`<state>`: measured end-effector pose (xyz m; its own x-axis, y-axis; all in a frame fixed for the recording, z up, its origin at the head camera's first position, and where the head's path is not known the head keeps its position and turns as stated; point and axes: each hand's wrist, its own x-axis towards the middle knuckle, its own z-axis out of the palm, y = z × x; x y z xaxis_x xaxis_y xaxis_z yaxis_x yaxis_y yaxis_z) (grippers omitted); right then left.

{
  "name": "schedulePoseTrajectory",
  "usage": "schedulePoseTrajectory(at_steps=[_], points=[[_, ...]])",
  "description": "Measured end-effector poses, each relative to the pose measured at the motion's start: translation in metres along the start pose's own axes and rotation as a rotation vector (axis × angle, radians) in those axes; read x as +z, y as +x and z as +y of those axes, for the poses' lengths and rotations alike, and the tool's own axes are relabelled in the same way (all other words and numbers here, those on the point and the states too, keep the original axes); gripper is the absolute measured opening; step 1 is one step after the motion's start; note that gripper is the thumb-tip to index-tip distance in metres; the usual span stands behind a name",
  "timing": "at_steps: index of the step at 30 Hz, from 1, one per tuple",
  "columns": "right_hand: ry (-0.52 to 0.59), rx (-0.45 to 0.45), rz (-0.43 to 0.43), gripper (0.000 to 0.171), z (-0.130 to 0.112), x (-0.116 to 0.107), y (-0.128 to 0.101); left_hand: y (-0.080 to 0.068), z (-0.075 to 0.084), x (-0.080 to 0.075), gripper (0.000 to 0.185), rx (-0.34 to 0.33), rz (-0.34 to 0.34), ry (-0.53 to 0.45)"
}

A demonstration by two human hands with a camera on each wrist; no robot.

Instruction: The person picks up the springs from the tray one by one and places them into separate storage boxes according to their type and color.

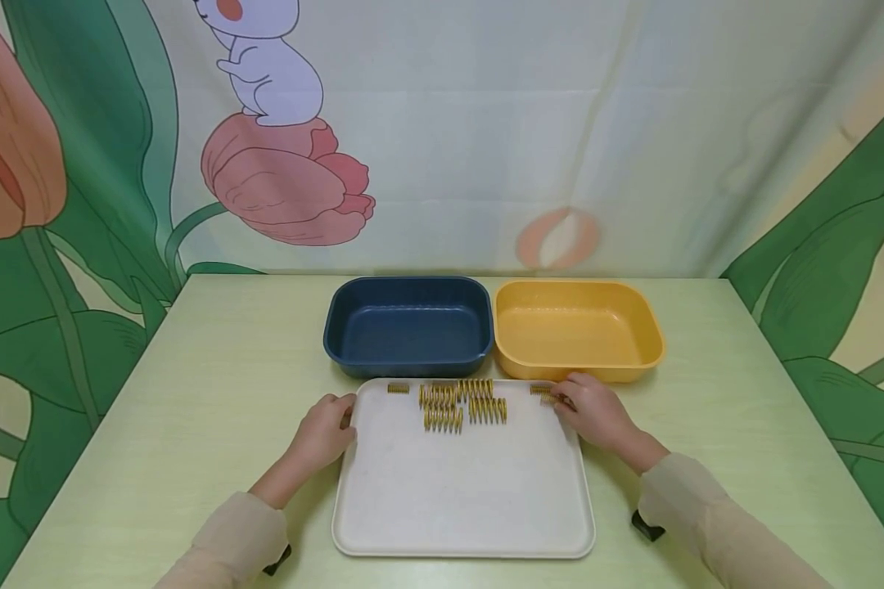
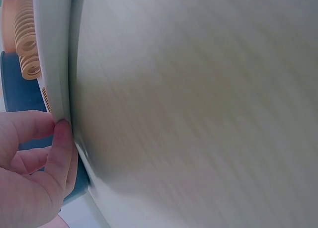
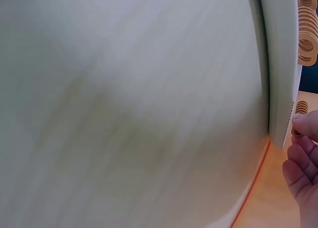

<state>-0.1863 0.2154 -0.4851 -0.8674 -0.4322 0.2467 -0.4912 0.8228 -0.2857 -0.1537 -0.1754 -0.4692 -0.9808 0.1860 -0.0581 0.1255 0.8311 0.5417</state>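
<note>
Pale green table (image 1: 191, 393) before a cartoon flower curtain (image 1: 280, 172). Left hand (image 1: 326, 432), at lower centre-left of the head view, rested with fingers (image 2: 62, 143) curled against the left rim of the white tray (image 1: 457, 499); touched the rim, not plainly gripped it. Right hand (image 1: 593, 409), at centre-right, pinched one small gold spring (image 1: 541, 390) at the tray's upper right corner, fingertips (image 3: 305, 126) closed narrowly on it. Outward from there: a clump of springs (image 1: 460, 405) across the tray's upper edge and a lone spring (image 1: 398, 388) near its upper left corner. Behind the tray, side by side: blue bin (image 1: 408, 327) and yellow bin (image 1: 578, 331). Likely risks: spring slipping from so small a pinch and rolling off; tray nudged by the left hand, scattering the clump.
</note>
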Motion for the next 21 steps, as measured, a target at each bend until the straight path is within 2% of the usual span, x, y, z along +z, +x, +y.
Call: schedulePoseTrajectory(at_steps=[21], points=[[-0.024,-0.051,0.035,0.012,-0.0031,-0.0021,0.0011,0.0003,-0.0005,0.0002,0.011,0.003,0.0,-0.01]])
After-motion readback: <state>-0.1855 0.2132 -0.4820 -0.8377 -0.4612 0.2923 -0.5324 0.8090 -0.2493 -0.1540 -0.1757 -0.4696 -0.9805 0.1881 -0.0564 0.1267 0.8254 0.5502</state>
